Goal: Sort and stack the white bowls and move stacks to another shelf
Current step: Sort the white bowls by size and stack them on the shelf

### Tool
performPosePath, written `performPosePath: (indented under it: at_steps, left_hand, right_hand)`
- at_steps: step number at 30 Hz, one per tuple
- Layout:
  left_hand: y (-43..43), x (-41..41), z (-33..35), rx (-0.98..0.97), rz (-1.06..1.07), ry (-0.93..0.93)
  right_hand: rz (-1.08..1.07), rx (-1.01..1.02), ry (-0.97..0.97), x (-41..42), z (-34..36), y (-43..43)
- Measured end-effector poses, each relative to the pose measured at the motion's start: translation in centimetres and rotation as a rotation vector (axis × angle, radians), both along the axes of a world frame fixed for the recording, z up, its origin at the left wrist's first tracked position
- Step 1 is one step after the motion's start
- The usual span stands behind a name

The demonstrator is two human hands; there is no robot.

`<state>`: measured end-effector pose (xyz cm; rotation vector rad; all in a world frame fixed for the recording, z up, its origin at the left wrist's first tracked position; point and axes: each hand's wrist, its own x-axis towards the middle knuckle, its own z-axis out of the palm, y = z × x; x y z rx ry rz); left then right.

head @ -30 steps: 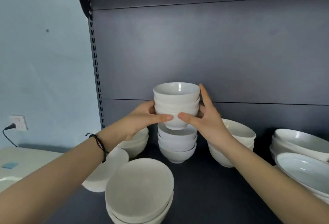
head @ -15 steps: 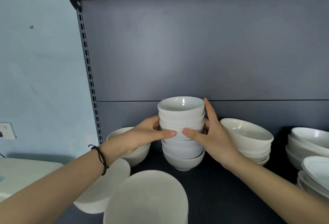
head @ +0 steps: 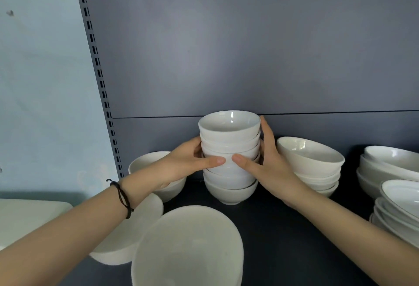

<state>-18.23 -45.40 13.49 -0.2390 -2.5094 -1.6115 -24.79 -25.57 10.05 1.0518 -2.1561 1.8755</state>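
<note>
White ceramic: a tall stack of small bowls (head: 230, 156) stands upright at the centre of the dark shelf (head: 283, 229), close to the grey back panel (head: 226, 47).
Left hand (head: 186, 163): closed around the stack from 9 o'clock, thumb lying across the front of the middle bowls, fingers hidden behind them.
Right hand (head: 265, 161): closed around the same stack from 3 o'clock, thumb on the front, its tip just short of the left thumb, forefinger reaching up beside the top bowl's rim.
Stack base: the lowest bowl's foot rests on the shelf; both hands hold at mid-height.
Wrist: a dark cord bracelet (head: 122, 197) circles the left wrist.
At 9 o'clock of the stack: a wider bowl (head: 147, 163) sits partly behind the left forearm.
At 3 o'clock: a pile of wider bowls (head: 315, 167), the top one tilted, just beside the right hand.
Far at 3 o'clock: shallow dishes (head: 392, 167) piled at the shelf's right end, with oval dishes (head: 401, 208) stacked in front of them, cut off by the frame edge.
At 6 o'clock: a large bowl (head: 188, 247) fills the near foreground, a flatter white piece (head: 131, 238) touching it at its 9 o'clock, under the left forearm.
Frame: a slotted metal upright (head: 99, 76) runs down the shelf's left side, against a pale blue wall (head: 40, 81).
</note>
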Motion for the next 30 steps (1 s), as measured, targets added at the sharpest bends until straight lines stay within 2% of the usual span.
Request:
performPosePath:
  at_steps: [5, 10, 17, 21, 25, 27, 30]
  left_hand:
    - [-0.5, 1.3, 0.3, -0.036, 0.060, 0.039]
    - [-2.1, 3.8, 0.8, -0.316, 0.237, 0.143]
    - [-3.9, 8.5, 0.5, -0.426, 0.284, 0.210]
    - [-4.7, 11.5, 0.1, -0.618, 0.299, 0.254]
    - [-5.2, 14.7, -0.6, -0.957, 0.248, 0.309]
    - [-5.3, 16.2, -1.0, -1.063, 0.234, 0.347]
    - [-5.4, 18.3, -1.8, -1.123, 0.211, 0.411]
  right_hand:
    - [-0.048, 0.025, -0.036, 0.5, 0.2, 0.0]
    - [-0.151, 0.059, -0.058, 1.5, 0.3, 0.4]
    - [-0.234, 0.071, -0.112, 3.9, 0.8, 0.0]
    - [-0.345, 0.061, -0.073, 6.7, 0.6, -0.1]
    - [-0.413, 0.321, 0.187, 9.1, -0.8, 1.5]
    - [-0.314, 0.490, 0.317, 10.4, -1.2, 3.0]
    - [-0.157, 0.751, 0.467, 12.6, -1.7, 5.2]
